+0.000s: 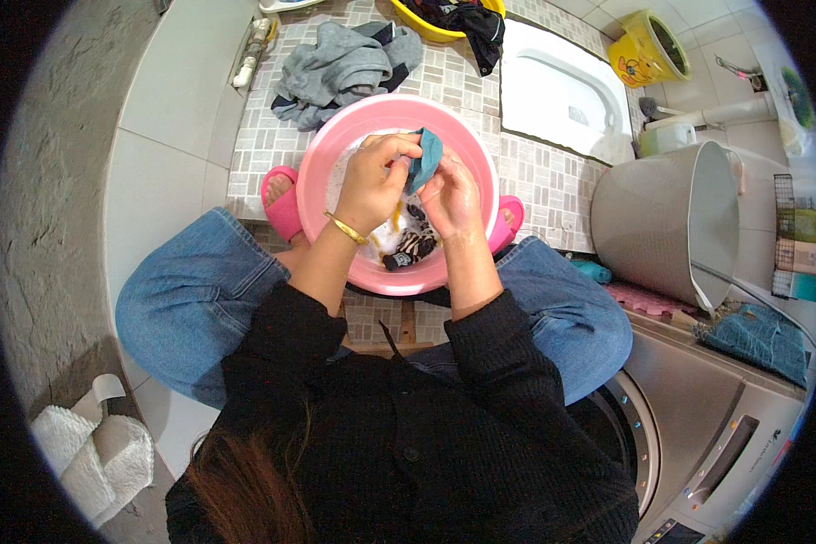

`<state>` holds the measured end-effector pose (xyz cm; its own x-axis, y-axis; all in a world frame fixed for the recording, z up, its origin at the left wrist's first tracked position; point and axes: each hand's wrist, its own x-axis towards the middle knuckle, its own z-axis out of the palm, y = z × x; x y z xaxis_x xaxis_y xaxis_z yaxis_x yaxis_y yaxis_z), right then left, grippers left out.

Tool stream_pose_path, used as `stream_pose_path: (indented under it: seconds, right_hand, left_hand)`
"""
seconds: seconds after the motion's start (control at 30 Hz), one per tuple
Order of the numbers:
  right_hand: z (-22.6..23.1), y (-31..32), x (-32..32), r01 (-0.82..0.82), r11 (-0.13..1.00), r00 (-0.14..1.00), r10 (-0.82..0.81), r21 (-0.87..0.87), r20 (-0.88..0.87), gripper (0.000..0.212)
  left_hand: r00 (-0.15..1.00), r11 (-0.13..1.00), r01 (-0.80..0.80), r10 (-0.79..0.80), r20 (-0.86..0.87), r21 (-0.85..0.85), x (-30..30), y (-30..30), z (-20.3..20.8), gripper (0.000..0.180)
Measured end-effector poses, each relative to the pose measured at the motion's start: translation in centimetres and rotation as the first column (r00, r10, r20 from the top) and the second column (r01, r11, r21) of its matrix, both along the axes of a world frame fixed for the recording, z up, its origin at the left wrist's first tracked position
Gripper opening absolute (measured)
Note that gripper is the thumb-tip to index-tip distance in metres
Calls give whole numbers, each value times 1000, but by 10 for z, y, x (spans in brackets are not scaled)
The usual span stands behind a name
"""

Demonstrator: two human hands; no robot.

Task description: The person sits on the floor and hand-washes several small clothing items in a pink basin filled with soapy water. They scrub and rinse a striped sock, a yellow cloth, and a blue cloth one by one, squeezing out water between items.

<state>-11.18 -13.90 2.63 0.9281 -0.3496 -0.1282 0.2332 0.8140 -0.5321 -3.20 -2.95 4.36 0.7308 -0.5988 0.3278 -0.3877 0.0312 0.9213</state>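
A small teal cloth point(423, 161), perhaps a sock, is held up between my two hands over a pink basin point(315, 172). My left hand point(378, 177), with a gold bangle at the wrist, pinches it from the left side. My right hand point(453, 195) looks wet and grips its right edge, fingers partly hidden behind the cloth. White suds fill the basin below. A black-and-white striped cloth item point(415, 247) lies in the suds near the basin's front, with something yellowish beside it.
Grey clothes point(340, 68) lie heaped on the tiles behind the basin. Beyond stands a yellow basin point(435, 32) with dark clothes. At right are a squat toilet point(562, 86), a large grey bucket point(653, 222), a yellow bucket point(644, 54) and a washing machine point(698, 408).
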Motion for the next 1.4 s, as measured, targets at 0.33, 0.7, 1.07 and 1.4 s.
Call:
stream_pose_path:
  seconds: [0.33, 0.7, 1.07, 1.4]
  right_hand:
    - [3, 6, -1, 14, 978, 987, -47, -210, -157, 9]
    - [11, -5, 2, 227, 953, 961, -252, -199, -111, 3]
    - [26, 4, 13, 439, 842, 825, -516, -312, -230, 12]
    - [34, 5, 9, 348, 868, 895, -421, -354, -151, 13]
  left_hand:
    - [988, 989, -144, 145, -59, 20, -8, -1, 11, 11]
    - [941, 980, -179, 145, -306, -87, 4, 2, -9, 4]
    - [573, 895, -353, -23, -819, -272, 1, -3, -5, 3]
    - [835, 991, -89, 23, -550, -95, -8, -1, 3, 21]
